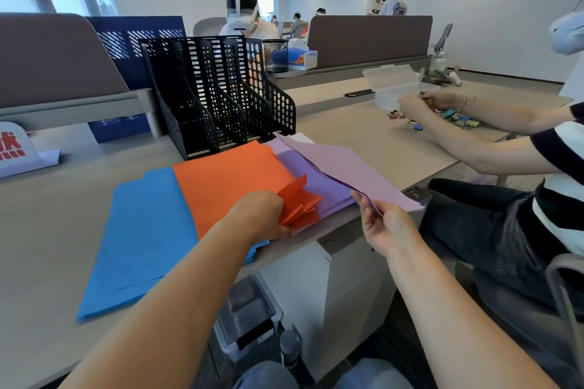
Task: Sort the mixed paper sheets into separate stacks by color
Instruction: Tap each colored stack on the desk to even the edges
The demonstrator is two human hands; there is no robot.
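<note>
The blue stack [142, 240] lies flat at the left of the bench [47, 215], its long axis running away from the person toward the file rack [218, 95]. The orange stack [227, 180] overlaps its right edge and lies the same way.

The left hand [262, 215] rests on the near right corner of the orange stack. Its fingers are curled in, and several orange corners [297, 202] stand bent up against them. The fingertips are hidden behind that paper, so they seem to be pinching the corners, though I cannot be sure.

Just right of the orange, the purple stack [313, 180] lies flat and touches it along one edge. Above the purple stack, the right hand [385, 227] holds a sheaf of lilac sheets [354, 167] by the near corner, thumb on top and fingers closed underneath. The sheaf tilts up off the bench, and its long axis runs from the fingers away and leftward toward the rack.

The next move likely turns on this: the purple stack sits directly below and left of the right fingers, much nearer that hand than the left. The sheaf looks paler than the paper under it, so it may need its own place further right.
</note>
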